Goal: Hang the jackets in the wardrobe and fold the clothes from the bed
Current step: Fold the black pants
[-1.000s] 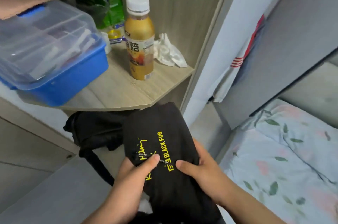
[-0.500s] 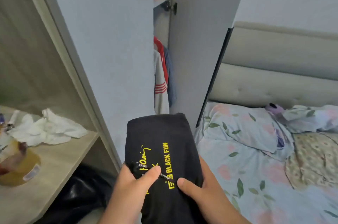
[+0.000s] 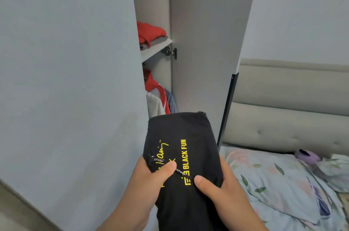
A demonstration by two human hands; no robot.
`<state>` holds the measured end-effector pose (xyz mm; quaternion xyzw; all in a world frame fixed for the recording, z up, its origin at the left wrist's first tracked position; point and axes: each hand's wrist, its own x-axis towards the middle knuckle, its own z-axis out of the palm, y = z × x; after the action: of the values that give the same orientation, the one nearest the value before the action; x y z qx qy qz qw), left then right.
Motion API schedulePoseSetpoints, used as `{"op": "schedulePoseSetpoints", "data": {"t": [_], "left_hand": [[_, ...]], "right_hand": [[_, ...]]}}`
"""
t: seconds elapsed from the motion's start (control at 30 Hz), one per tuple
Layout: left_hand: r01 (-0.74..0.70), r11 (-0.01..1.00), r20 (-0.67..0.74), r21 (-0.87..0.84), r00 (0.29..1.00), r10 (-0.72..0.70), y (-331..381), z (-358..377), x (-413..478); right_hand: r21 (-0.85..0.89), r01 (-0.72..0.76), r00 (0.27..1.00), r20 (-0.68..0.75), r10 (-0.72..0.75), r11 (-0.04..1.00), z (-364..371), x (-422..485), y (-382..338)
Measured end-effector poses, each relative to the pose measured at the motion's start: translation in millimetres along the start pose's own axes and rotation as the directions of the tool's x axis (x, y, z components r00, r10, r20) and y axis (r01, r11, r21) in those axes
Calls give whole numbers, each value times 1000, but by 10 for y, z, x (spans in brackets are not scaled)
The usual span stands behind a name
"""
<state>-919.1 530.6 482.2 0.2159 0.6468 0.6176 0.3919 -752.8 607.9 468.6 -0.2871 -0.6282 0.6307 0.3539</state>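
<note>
black folded garment (image 3: 181, 144), gripped by left hand (image 3: 149, 179) and right hand (image 3: 222, 191), edge near wardrobe opening (image 3: 153, 6).

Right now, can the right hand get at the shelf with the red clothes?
Likely yes: the open wardrobe doors leave the shelf front free. But the right hand and left hand both grip the folded black garment.

Hidden from view
Fingers of the left hand (image 3: 147, 179) and right hand (image 3: 217, 191) lie under the black garment (image 3: 179, 136); above them, a door (image 3: 66, 79) covers most hanging jackets (image 3: 156, 98).
</note>
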Motion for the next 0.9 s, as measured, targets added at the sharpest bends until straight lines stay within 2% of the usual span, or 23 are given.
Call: {"op": "schedulePoseSetpoints", "data": {"t": [0.17, 0.47, 0.63, 0.9], "left_hand": [[-150, 987, 34, -51, 988, 151, 506, 271, 461], [-383, 917, 81, -109, 916, 392, 1578, 647, 1390], [-428, 889, 137, -160, 883, 450, 2002, 855, 1881], [-440, 868, 51, -231, 885, 462, 2212, 957, 2577]], "right_hand": [[-24, 116, 992, -40, -117, 993, -136, 608, -358], [-87, 348, 926, -123, -356, 934, -244, 1684, -1114], [-99, 362, 908, -188, -375, 927, -298, 2181, -1403], [-186, 368, 901, -171, -399, 911, -374, 3046, -1484]]}}
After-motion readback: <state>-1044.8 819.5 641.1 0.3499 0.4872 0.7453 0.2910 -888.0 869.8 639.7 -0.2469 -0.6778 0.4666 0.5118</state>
